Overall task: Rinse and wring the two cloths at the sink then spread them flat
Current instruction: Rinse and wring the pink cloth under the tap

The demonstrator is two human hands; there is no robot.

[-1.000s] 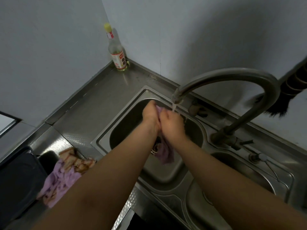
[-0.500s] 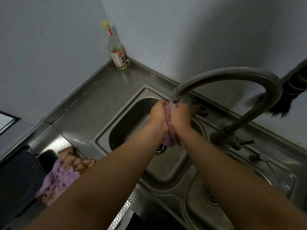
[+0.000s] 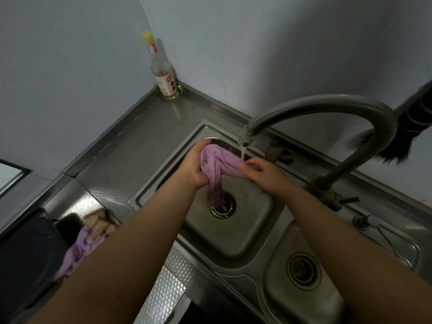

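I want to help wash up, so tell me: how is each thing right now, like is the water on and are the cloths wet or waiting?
Tap: running, water falling on the cloth.
Purple cloth: bunched, held over the sink, tail hanging down.
Left hand: gripping the cloth.
Right hand: pinching the cloth.
Second cloth: crumpled on the counter, waiting.
Bottle: upright, capped.
Sink: drain open.

Hands point(image 3: 231, 170) now apart, purple cloth point(image 3: 217, 167) stretched betw. them, tail over drain point(image 3: 222, 204).
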